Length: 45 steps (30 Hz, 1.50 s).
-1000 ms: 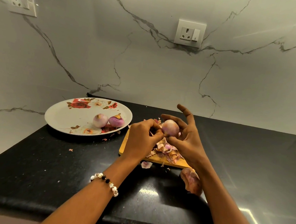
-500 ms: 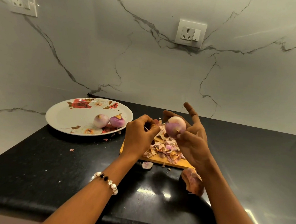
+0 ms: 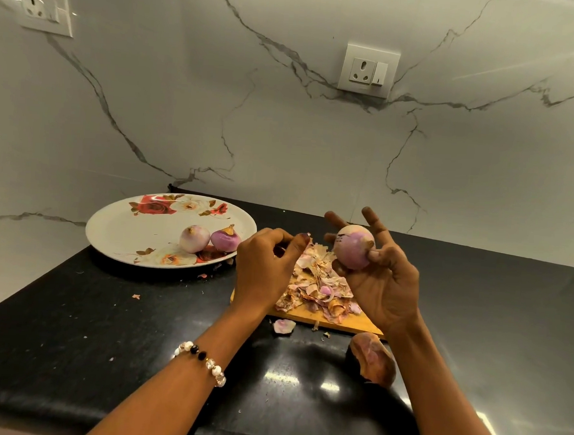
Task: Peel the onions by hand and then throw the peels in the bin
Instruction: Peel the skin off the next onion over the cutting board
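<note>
Above peel-strewn board (image 3: 310, 316): right hand (image 3: 380, 283) grips peeled onion (image 3: 352, 246); left hand (image 3: 264, 263) pinches peel scrap; no legible writing.

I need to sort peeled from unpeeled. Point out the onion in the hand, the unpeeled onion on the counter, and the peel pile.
Onion in the hand (image 3: 352, 246): head view, on its bare purple side.
Unpeeled onion (image 3: 373, 357): head view, on its dry brown skin.
Peel pile (image 3: 315, 286): head view, middle of the heap.
</note>
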Tool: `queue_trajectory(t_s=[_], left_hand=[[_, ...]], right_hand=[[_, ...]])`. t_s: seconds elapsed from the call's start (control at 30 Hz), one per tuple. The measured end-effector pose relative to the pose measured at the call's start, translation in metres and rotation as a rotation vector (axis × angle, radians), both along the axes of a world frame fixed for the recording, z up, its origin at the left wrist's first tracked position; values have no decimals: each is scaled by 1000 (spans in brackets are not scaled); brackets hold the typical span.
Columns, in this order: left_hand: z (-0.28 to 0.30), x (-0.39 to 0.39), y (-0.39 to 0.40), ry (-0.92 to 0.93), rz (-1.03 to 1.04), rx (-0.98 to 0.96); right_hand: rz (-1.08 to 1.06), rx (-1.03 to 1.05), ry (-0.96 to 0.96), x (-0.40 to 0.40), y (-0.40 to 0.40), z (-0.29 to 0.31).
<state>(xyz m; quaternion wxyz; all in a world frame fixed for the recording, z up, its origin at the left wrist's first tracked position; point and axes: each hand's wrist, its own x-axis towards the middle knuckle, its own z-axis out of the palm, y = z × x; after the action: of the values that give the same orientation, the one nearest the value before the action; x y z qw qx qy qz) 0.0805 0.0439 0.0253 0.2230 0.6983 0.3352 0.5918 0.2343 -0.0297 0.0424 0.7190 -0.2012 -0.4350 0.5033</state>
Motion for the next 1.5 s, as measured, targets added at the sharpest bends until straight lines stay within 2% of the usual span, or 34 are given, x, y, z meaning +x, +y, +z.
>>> queue_trajectory(t_s=[0.1,0.23,0.67,0.93,1.3,1.5], left_hand=[[4,-2,-5,-52,-86,105],[7,-2,-6,-21,-225,199],[4,-8,-1,65,-229,238],[3,-7,-1,58,-231,180],[0,-5,-1,56,-161,228],[0,-6,2,55,-258,123]], right_hand=[[-21,-45,-31,-5,0,0],[-117,-133,-195,-6,4,-5],[-208,-132,-453,3,8,-12],[-234,-159,-496,3,8,-14],[-242,-152,-517,0,11,-17],[-259,-139,-506,2,10,-15]])
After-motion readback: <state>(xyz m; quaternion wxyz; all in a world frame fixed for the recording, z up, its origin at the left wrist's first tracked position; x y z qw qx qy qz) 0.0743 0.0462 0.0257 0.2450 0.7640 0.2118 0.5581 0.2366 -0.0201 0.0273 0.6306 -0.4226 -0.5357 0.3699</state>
